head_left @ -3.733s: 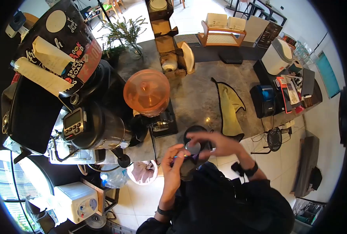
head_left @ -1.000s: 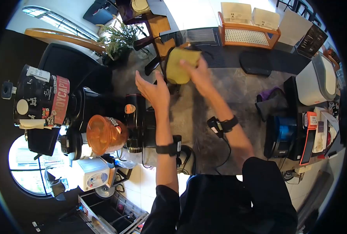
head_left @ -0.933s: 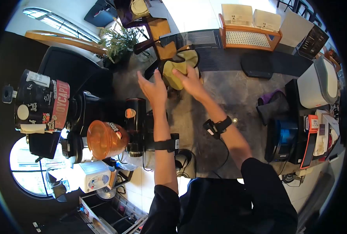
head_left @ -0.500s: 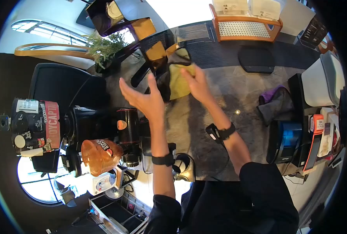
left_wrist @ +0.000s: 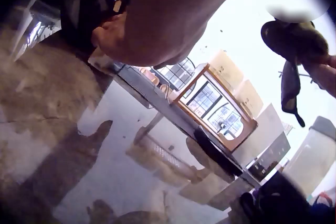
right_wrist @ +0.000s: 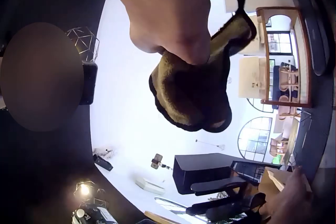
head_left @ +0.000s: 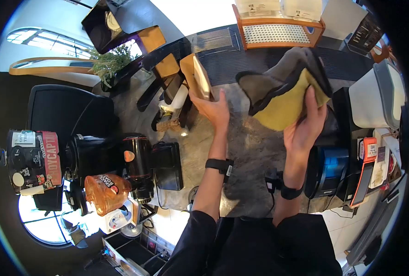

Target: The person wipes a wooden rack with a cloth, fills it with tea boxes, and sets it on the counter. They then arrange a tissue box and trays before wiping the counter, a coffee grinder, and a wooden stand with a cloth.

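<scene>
one stone counter carries everything, with two coffee grinders at its left edge, one wooden rack along the far edge, one blue printer at the right edge, and one open cardboard box near the far left corner. one cloth is up in the air above the counter's right half, clear of the surface; it is yellow on one face, grey-brown on the other, with a dark border, and hangs bunched and folded. the right hand clamps it from below, fingers curled into the fabric. the left hand has its fingers straight and together, resting against the box.
</scene>
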Available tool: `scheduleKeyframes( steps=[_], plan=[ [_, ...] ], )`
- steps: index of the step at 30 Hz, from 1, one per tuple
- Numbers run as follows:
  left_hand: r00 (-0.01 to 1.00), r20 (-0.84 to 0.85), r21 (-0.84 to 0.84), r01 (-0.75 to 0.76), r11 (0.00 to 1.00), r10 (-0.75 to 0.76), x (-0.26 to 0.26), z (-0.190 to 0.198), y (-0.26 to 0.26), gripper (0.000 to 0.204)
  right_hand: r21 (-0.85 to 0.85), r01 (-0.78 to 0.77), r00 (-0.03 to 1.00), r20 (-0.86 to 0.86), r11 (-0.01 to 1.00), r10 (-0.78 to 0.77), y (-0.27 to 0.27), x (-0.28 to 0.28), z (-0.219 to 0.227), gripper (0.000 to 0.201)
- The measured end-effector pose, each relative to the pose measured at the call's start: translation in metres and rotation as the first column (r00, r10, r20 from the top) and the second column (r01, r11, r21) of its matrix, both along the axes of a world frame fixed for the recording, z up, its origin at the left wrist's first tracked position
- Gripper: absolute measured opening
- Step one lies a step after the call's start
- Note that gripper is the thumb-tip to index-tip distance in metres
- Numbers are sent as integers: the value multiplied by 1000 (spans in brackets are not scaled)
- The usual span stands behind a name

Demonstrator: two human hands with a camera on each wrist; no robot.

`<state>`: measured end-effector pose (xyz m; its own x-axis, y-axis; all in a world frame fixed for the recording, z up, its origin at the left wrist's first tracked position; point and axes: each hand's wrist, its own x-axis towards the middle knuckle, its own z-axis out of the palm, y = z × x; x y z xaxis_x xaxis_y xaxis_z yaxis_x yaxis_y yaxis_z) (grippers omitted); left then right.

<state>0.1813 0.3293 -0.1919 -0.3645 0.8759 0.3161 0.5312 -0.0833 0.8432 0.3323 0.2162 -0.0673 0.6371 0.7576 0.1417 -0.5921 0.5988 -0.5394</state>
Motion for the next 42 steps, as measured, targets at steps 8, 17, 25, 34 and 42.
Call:
scheduleKeyframes(
  steps=[8, 17, 25, 34, 42],
  plan=[
    [993, 112, 69, -44, 997, 37, 1, -14, 24, 54, -73, -46, 994, 100, 996, 54, 3, -23, 6, 42],
    [941, -88, 170, 339, 925, -328, -3, -32, 21, 41, -99, 2, 988, 156, 995, 14, 27, -34, 13, 40],
    [956, 271, 86, 87, 992, -108, -15, 26, -34, 38, -31, -46, 974, 222, 998, 51, 57, -28, 17, 34],
    [967, -110, 375, -174, 911, 230, -138, 138, 18, 40, -107, 78, 529, 847, 991, 50, 131, -56, -24, 62],
    [983, 161, -109, -71, 992, 88, -167, 98, 35, 28, -388, -143, 185, 893, 910, 410, 201, -130, -109, 69]
  ],
)
